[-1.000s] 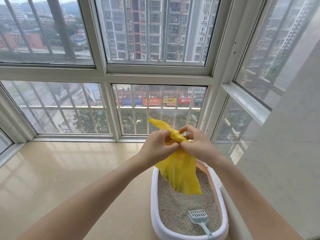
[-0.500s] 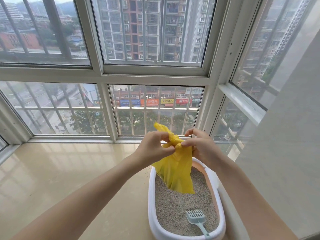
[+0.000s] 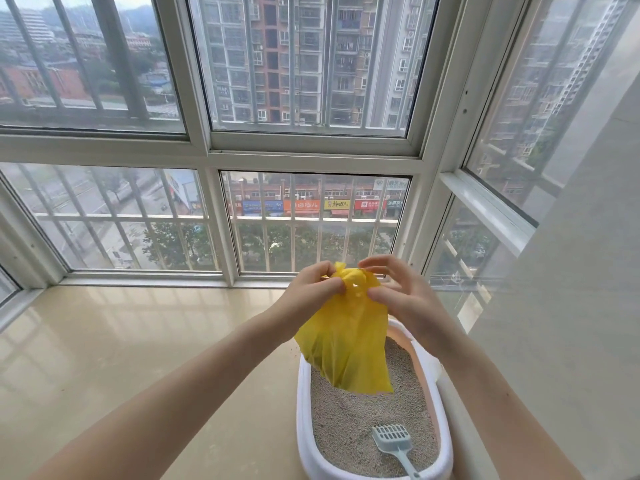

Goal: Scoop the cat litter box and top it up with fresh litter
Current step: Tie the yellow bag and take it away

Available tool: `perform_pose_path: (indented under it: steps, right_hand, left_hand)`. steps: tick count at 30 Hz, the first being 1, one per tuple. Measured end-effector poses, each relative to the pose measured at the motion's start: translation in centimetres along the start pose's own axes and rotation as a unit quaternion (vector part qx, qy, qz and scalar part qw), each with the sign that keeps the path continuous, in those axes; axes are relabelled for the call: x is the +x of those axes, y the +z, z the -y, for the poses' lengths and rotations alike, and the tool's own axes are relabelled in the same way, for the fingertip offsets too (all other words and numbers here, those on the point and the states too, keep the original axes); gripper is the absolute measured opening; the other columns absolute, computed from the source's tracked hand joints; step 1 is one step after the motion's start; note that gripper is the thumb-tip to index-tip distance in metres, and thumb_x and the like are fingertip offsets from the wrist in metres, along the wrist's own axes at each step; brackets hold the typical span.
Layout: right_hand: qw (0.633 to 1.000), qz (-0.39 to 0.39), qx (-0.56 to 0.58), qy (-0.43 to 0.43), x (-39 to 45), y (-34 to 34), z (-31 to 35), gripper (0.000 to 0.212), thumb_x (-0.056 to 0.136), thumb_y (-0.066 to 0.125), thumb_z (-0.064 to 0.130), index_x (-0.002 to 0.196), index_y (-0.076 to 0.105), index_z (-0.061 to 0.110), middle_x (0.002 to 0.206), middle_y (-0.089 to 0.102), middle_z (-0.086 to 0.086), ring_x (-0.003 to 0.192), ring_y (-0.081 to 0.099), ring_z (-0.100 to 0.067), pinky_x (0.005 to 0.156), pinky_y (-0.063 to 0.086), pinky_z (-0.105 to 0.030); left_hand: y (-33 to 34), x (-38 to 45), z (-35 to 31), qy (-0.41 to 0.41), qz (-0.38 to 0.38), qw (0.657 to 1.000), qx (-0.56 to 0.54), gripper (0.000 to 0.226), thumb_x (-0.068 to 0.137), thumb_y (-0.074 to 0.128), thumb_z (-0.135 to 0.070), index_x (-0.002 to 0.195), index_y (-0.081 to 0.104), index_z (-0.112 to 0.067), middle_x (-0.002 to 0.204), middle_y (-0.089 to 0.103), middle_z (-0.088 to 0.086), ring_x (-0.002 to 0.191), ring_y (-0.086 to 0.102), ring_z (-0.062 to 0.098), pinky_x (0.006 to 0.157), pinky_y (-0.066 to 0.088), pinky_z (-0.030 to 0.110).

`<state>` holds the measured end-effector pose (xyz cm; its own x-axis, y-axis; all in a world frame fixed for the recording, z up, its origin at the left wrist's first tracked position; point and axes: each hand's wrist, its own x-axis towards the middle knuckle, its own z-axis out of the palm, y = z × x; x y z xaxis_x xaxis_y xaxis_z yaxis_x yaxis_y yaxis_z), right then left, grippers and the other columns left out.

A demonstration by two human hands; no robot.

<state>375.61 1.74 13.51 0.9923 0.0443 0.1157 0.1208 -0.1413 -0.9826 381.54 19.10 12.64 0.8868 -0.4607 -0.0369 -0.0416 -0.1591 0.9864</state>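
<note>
A yellow plastic bag (image 3: 346, 344) hangs above the far end of a white litter box (image 3: 304, 420) filled with grey litter (image 3: 349, 427). My left hand (image 3: 311, 292) pinches the bag's bunched neck from the left. From the right, my right hand (image 3: 403, 299) pinches the same neck with thumb and fingertips, its other fingers raised. A knot-like bunch sits between the two hands. A pale blue slotted scoop (image 3: 394, 445) lies in the litter at the near end, its handle pointing towards me.
The box stands on a glossy beige floor (image 3: 121, 358) against a pale wall (image 3: 554, 341) on the right. Barred windows (image 3: 311, 220) run across the far side, with a low sill (image 3: 149, 278) at their foot.
The loose yellow tail above my hands has been pulled down into a bunch at the neck. Both hands stay on the bag.
</note>
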Motion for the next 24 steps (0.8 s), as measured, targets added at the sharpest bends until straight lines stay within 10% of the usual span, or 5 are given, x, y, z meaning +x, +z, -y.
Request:
perform_pose_path:
  steps: [7,13,18,21,24]
  right_hand:
    - [0.914,-0.073,-0.341,-0.209,0.6,1.2,-0.2,0.007,0.087,0.063,0.019,0.092,0.060,0.021,0.094,0.057,0.009,0.095,0.055,-0.013,0.084,0.048,-0.033]
    - [0.991,-0.103,-0.053,-0.061,0.8,2.3,-0.5,0.007,0.092,0.061,0.014,0.088,0.067,0.014,0.081,0.067,-0.004,0.080,0.062,-0.014,0.074,0.053,-0.033]
    - [0.942,-0.067,0.316,0.088,1.1,2.2,-0.2,0.017,0.087,0.059,0.019,0.093,0.064,0.004,0.083,0.067,-0.012,0.085,0.064,-0.027,0.077,0.055,-0.041]
    - [0.993,-0.094,0.021,-0.063,1.1,1.8,-0.1,0.001,0.094,0.058,0.012,0.094,0.059,0.012,0.084,0.063,0.001,0.084,0.062,-0.014,0.078,0.051,-0.032]
    - [0.929,-0.032,-0.293,-0.226,1.3,0.8,0.2,0.019,0.086,0.066,0.016,0.101,0.054,0.018,0.092,0.058,0.010,0.090,0.057,-0.008,0.081,0.045,-0.019]
  left_hand:
    - [-0.1,-0.2,0.3,-0.007,0.026,1.000,-0.012,0.018,0.074,0.071,-0.017,0.087,0.065,-0.005,0.079,0.064,0.006,0.075,0.062,0.015,0.070,0.049,0.027]
    - [-0.5,-0.2,1.3,0.055,-0.051,0.996,0.040,0.020,0.067,0.066,-0.011,0.083,0.064,0.001,0.082,0.069,0.021,0.072,0.063,0.017,0.071,0.053,0.042]
    - [-0.5,0.2,0.8,0.142,-0.103,0.977,0.123,0.003,0.068,0.061,-0.017,0.067,0.059,-0.015,0.065,0.058,-0.009,0.067,0.055,0.006,0.065,0.045,0.022]
    - [-0.6,0.6,0.6,0.141,-0.115,0.974,0.138,0.008,0.066,0.061,-0.020,0.065,0.058,-0.013,0.061,0.053,-0.009,0.062,0.050,0.007,0.061,0.044,0.027]
    - [-0.6,0.8,0.8,0.132,-0.113,0.980,0.103,0.012,0.065,0.060,-0.015,0.066,0.055,-0.005,0.059,0.049,-0.004,0.057,0.044,0.008,0.055,0.037,0.026]
